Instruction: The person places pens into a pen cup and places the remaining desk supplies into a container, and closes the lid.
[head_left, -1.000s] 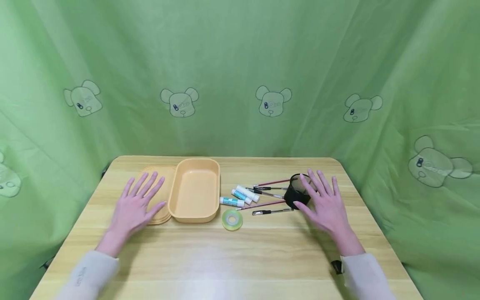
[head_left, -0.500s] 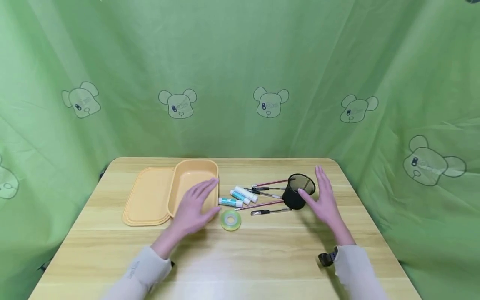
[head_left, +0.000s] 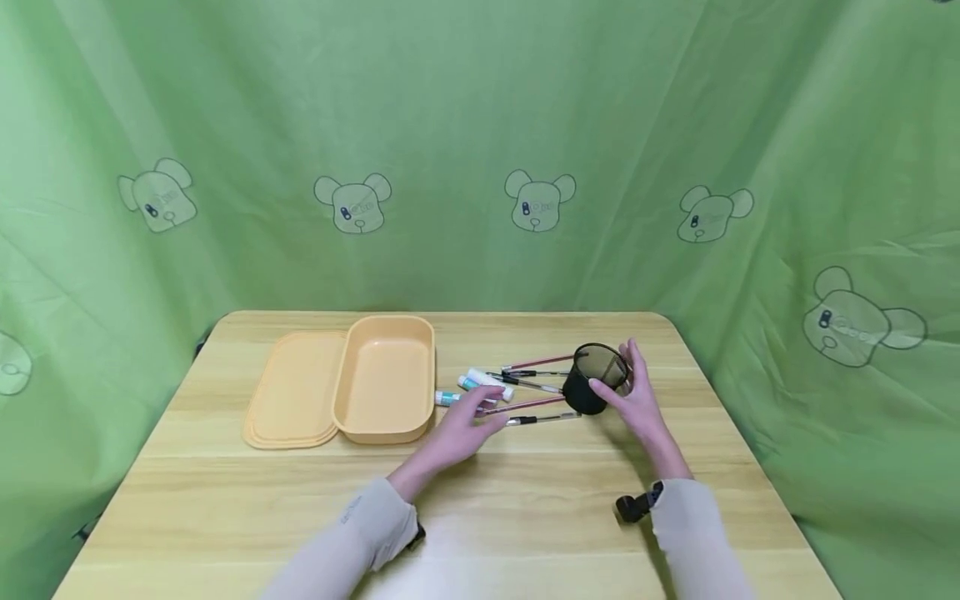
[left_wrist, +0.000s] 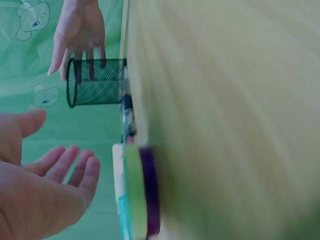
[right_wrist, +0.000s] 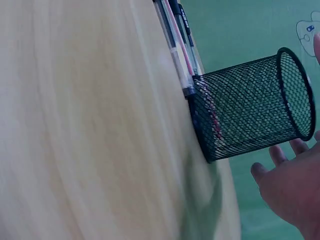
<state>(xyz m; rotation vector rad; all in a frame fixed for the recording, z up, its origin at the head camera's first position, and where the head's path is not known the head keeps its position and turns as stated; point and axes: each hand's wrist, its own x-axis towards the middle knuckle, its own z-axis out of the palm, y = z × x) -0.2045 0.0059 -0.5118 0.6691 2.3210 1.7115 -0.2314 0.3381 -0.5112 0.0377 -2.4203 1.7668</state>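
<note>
My left hand hovers low over the glue sticks, fingers loosely bent and apart from the thumb. Beneath it the roll of tape shows edge-on in the left wrist view; in the head view the hand hides it. To the right stands a black mesh pen holder, upright on the table. My right hand is at its right side, thumb near the front of the rim and fingers spread behind. In the right wrist view the fingertips lie just beside the mesh wall, not curled round it.
Several pens and red pencils lie between the glue sticks and the holder. A peach plastic box stands open left of them, its lid flat beside it. Green curtain hangs behind the table.
My left hand has moved right, from above the lid across the box to the glue sticks and tape. My right hand has come in closer round the pen holder. The objects stay put.
</note>
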